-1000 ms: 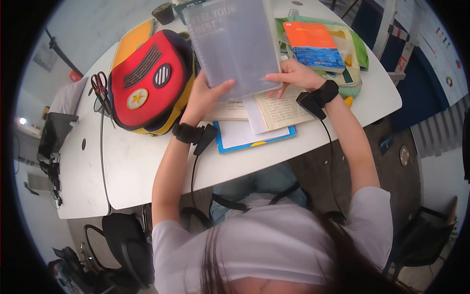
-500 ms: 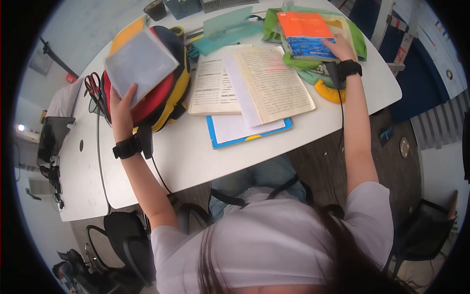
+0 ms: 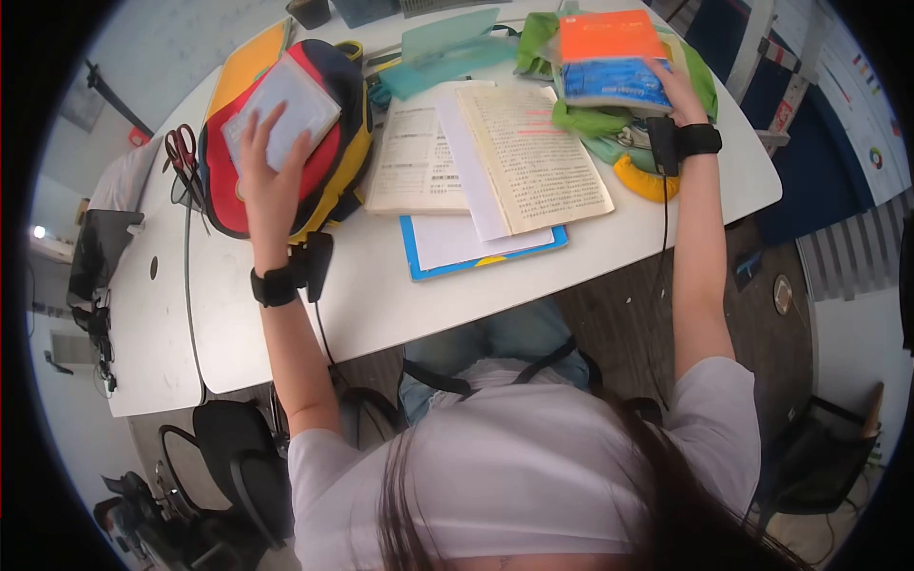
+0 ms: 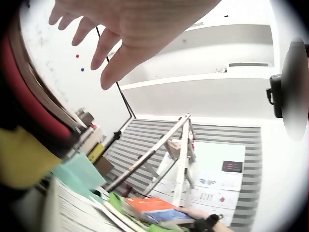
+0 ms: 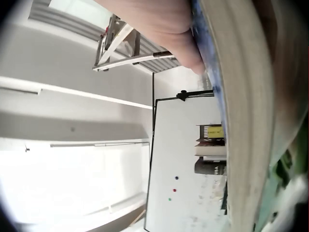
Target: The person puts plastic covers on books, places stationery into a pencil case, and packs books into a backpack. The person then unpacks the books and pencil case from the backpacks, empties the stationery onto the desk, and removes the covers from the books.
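My left hand [image 3: 265,181] is over the red backpack [image 3: 228,190], its fingers spread. A notebook with a pale translucent cover [image 3: 295,105] lies on that backpack, partly behind the fingers. In the left wrist view the same hand [image 4: 130,29] shows straight fingers with nothing in them. At the far right my right hand [image 3: 680,95] holds an orange and blue book [image 3: 614,81] by its right edge, over a green bag [image 3: 703,90]. In the right wrist view the thumb lies along the blue cover, beside the thick page edge [image 5: 241,96]; blurred fingers are on the other side.
Two open books lie mid-table, the right one [image 3: 543,181] overlapping the left one [image 3: 409,162]. A blue-edged board [image 3: 495,257] with white paper lies under them. Behind are a teal translucent folder [image 3: 447,57] and a dark pot [image 3: 307,13]. Scissors [image 3: 179,152] stand left of the backpack.
The left hand carried the translucent-covered notebook from over the open books onto the red backpack and let it go. The right hand left the notebook, reached right, and took hold of the orange and blue book.
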### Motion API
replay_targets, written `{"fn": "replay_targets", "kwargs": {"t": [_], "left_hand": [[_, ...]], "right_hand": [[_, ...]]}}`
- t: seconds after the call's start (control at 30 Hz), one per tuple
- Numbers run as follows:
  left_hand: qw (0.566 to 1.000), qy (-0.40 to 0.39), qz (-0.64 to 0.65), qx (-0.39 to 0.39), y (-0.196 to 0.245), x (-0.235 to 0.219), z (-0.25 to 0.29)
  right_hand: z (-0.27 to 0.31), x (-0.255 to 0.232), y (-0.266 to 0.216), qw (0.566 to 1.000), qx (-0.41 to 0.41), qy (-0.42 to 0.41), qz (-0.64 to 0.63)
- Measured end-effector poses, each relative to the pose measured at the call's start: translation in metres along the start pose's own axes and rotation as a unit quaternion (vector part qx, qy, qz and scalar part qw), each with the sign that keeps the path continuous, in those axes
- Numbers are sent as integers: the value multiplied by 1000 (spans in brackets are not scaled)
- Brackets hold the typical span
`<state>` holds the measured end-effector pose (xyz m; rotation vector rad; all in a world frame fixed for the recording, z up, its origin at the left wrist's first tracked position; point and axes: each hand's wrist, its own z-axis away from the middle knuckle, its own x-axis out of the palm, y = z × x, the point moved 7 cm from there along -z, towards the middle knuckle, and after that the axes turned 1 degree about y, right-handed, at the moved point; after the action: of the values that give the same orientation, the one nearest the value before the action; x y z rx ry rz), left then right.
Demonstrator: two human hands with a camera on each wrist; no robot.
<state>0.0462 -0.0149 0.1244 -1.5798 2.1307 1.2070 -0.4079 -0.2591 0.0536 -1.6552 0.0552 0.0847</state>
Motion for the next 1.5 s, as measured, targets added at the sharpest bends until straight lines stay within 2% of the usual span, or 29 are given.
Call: {"fn": "replay_targets", "kwargs": {"t": [0.03,0.1,0.17,0.23,0.3,0.33,0.37,0.43,0.47,0.53,0.8,0.87,0.9,0.97,1.0,1.13,1.2,1.23,1.27,1.3,1.33,1.4,1.43,1.5], "left_hand": [[998,-15,67,14,20,5,2],[976,-106,181,61,40,38,1],[937,-211,277,3,65,76,3],[915,-269,300,40,90,126,-5],[927,-274,223,125,122,171,-11],[919,-279,219,172,141,189,-12],[909,-284,213,219,159,206,-12],[888,-321,219,247,186,245,-10],[888,-319,221,248,198,257,-12],[872,-314,108,359,226,280,1],[865,-364,-33,345,234,337,21],[912,-177,71,364,242,303,8],[911,-179,66,365,238,299,0],[910,-250,71,323,232,274,-22],[904,-158,204,341,224,252,-32],[895,-204,273,288,180,176,-42],[865,-288,286,294,162,146,-27],[866,-293,281,293,150,133,-20],[867,-361,223,262,135,131,-9],[860,-425,162,231,120,130,0],[858,-431,158,230,107,123,7],[878,-391,151,230,85,112,18],[877,-396,146,230,85,107,24],[902,-295,142,282,99,86,29]], "right_hand": [[1,1,-1,1000,2,-1,2],[2,4,0,983,36,-12,-179],[9,4,-9,978,22,-4,-206],[15,1,-18,974,6,3,-228],[20,-3,-26,967,-50,3,-248],[22,-8,-26,965,-70,26,-250],[25,-9,-27,966,-76,25,-246],[32,-20,-30,962,-97,77,-244],[35,-23,-32,959,-92,75,-256],[41,-27,-33,956,-76,89,-267],[39,-33,-12,950,-40,104,-291],[36,-33,-8,942,-46,105,-316],[35,-33,-7,940,-44,104,-321],[40,-31,-11,925,-36,91,-366],[46,-30,-16,920,-38,81,-381],[67,-22,-42,915,-55,47,-397],[76,-14,-52,916,-55,52,-393],[79,-13,-54,919,-60,59,-385],[79,-6,-57,921,-66,16,-383],[79,-4,-54,919,-62,18,-388],[77,1,-52,921,-63,-2,-383],[74,12,-46,925,-58,-35,-373],[73,18,-43,923,-55,-32,-379],[71,33,-41,932,-65,-72,-350]]}}
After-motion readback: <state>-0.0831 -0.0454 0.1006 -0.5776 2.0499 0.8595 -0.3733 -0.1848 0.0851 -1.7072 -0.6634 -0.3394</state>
